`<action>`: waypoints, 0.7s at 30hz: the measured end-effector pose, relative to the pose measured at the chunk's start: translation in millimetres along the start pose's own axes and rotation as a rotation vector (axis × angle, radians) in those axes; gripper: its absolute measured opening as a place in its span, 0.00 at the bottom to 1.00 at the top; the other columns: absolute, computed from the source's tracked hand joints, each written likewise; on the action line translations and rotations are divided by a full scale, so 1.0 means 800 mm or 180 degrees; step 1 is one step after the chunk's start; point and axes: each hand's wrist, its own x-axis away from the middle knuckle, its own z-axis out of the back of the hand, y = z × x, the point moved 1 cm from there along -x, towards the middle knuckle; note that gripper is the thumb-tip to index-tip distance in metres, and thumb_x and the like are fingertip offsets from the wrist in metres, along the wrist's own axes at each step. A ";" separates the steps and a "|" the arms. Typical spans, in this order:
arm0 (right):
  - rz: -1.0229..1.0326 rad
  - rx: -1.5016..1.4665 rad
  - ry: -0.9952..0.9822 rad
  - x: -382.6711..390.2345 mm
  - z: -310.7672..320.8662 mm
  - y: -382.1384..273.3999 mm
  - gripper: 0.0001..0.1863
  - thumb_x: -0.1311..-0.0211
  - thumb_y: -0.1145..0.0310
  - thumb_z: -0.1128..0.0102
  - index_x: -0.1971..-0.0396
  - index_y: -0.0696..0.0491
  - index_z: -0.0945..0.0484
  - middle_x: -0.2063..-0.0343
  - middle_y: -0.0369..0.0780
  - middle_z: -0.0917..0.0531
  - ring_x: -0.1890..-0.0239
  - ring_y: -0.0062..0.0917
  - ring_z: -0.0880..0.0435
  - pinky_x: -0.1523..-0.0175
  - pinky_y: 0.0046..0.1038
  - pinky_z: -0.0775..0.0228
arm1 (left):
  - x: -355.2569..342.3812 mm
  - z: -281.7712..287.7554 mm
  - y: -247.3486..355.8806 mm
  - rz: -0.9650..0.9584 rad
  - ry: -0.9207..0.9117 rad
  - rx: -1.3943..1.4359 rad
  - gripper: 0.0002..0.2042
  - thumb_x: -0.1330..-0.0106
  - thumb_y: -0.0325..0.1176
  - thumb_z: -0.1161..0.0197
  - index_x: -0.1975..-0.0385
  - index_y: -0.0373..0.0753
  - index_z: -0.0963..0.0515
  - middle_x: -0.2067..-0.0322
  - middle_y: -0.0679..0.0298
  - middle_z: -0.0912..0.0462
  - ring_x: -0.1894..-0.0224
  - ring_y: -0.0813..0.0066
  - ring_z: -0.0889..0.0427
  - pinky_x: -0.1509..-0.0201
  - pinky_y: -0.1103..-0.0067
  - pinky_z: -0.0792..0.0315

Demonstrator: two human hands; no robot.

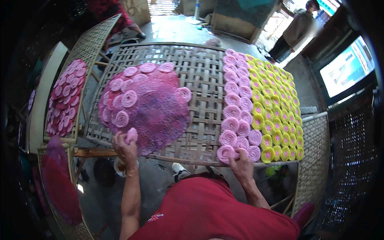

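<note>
A pink coil [131, 135] sits pinched in the fingers of the left hand [125, 147], just at the near edge of a heap of purple-pink netted sheets [154, 108] piled on the woven bamboo rack [200, 80]. More pink coils [129, 98] lie loose on top of that heap, mostly along its left and far sides. The right hand [241, 159] rests at the near right corner of the rack, its fingers pressed down on another pink coil [225, 153], the nearest one in the rows of pink coils [236, 104] that run away from the person. Just beside these rows, to the right, lie rows of yellow coils with pink centres [276, 104], packed edge to edge. The person wears a red shirt [212, 212]. To the left stands a second rack [86, 52] carrying darker pink coils [66, 96]. At the lower left, a round dark pink netted sheet [58, 184] lies on another woven tray. Another person [298, 28] stands far off at the upper right.
</note>
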 end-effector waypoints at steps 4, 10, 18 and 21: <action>-0.0137 -0.0328 -0.0035 0.001 0.014 -0.035 0.20 0.35 0.56 0.31 0.52 0.55 0.19 0.72 0.43 0.13 0.72 0.35 0.12 0.67 0.37 0.22 | 0.009 0.024 0.039 0.0259 -0.0143 0.0890 0.10 0.44 0.26 0.29 0.65 0.36 0.22 0.63 0.56 0.19 0.59 0.53 0.20 0.53 0.61 0.27; -0.1611 -0.4174 -0.2320 -0.012 -0.073 -0.118 0.26 0.22 0.46 0.51 0.48 0.56 0.23 0.60 0.41 0.14 0.63 0.30 0.12 0.63 0.32 0.17 | 0.068 0.051 0.148 -0.1046 -0.1177 0.2103 0.12 0.40 0.32 0.28 0.59 0.37 0.20 0.60 0.56 0.17 0.56 0.58 0.17 0.51 0.65 0.24; -0.1147 -0.4332 -0.1505 -0.094 -0.063 -0.113 0.15 0.34 0.72 0.41 0.50 0.61 0.21 0.58 0.41 0.15 0.57 0.28 0.13 0.53 0.33 0.16 | -0.007 0.038 0.044 -0.0365 -0.0564 0.1457 0.26 0.51 0.28 0.21 0.48 0.35 0.19 0.48 0.53 0.17 0.43 0.53 0.21 0.36 0.64 0.29; -0.0851 -0.3829 -0.1550 -0.157 -0.057 -0.117 0.16 0.37 0.71 0.38 0.51 0.62 0.20 0.58 0.41 0.15 0.57 0.25 0.13 0.53 0.27 0.19 | -0.054 0.019 -0.009 -0.0445 -0.0157 0.0360 0.33 0.48 0.36 0.21 0.41 0.31 0.24 0.46 0.49 0.20 0.41 0.49 0.24 0.34 0.60 0.31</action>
